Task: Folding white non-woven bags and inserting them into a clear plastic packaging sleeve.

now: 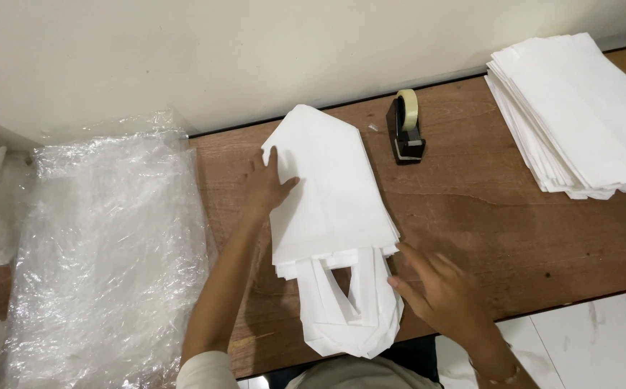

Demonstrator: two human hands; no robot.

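The stack of white bags (331,194) lies in the middle of the brown bench (485,216), handles toward the person. The step looks like squaring the stack. The left hand (268,184) presses flat on its left edge, fingers spread, its grip open and holding nothing. The right hand (439,288) touches the lower right corner, also open. Further work would need even pressure from both sides.
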